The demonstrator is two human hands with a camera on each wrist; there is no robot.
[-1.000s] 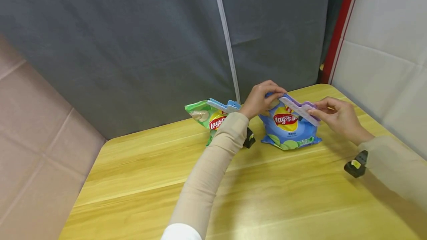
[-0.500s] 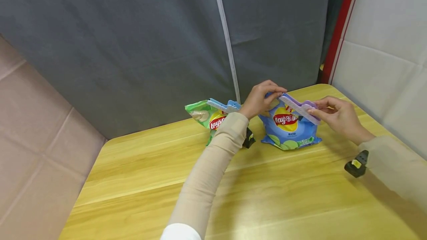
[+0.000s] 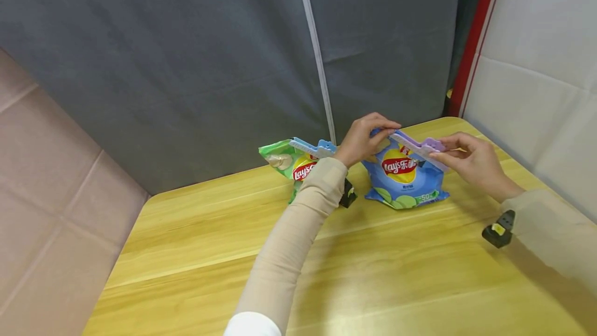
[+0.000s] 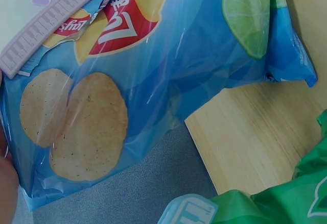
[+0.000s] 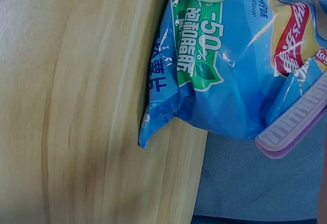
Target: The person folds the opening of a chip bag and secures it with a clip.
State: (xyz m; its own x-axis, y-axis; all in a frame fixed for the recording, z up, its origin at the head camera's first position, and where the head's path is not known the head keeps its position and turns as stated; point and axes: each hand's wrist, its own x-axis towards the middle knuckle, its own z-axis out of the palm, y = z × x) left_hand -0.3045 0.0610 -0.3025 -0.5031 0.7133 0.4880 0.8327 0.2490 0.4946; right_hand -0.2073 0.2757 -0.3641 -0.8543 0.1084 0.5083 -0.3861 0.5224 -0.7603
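Observation:
My left hand (image 3: 366,139) pinches the upper left corner of a blue Lay's chip bag (image 3: 396,191) standing on the table. A purple bag clip (image 3: 416,149) lies slantwise across the folded top of that bag. The clip's handle is between the thumb and fingers of my right hand (image 3: 478,165). In the left wrist view the folded flap shows below the clip (image 4: 51,27), and a bit of my left hand (image 4: 6,183) appears at the edge. The right wrist view shows the clip's far end (image 5: 291,122) reaching past the bag's side.
Left of the blue bag stands a green Lay's chip bag (image 3: 282,159) with a light blue clip (image 3: 314,148) on its top, partly behind my left arm. A grey curtain (image 3: 210,66) hangs behind the wooden table (image 3: 200,232). A white wall panel (image 3: 536,77) rises on the right.
My right hand has shifted slightly upward at the clip's handle, and the handle has changed its tilt a little. My left hand and both bags stay nearly where they were.

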